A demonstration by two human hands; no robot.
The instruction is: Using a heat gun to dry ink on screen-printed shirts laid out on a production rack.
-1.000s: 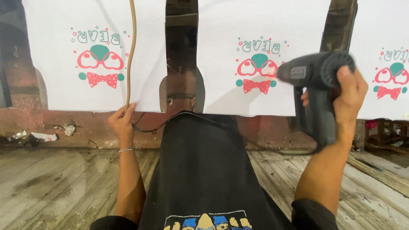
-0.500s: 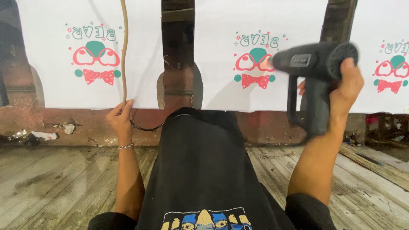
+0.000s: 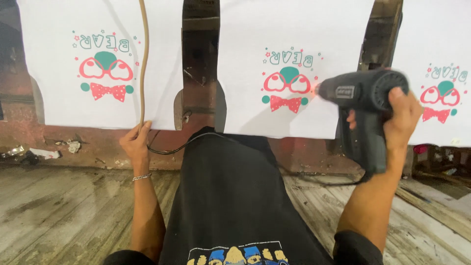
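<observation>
Heat gun (image 3: pixel 365 115) gripped in right hand (image 3: pixel 402 115), nozzle just beside middle white shirt's print (image 3: pixel 286 91) (curing step, judging by glow); left hand (image 3: pixel 135 142) fingers closed on hanging cord (image 3: pixel 143 64); next, sweep steadily across.

The right hand (image 3: pixel 403 114) has raised the dark heat gun (image 3: pixel 365 105) from a downward tilt to level, nozzle now pointing left at the printed design (image 3: pixel 287 88) on the middle white sheet (image 3: pixel 294 68). The nozzle tip now glows orange just beside that design
</observation>
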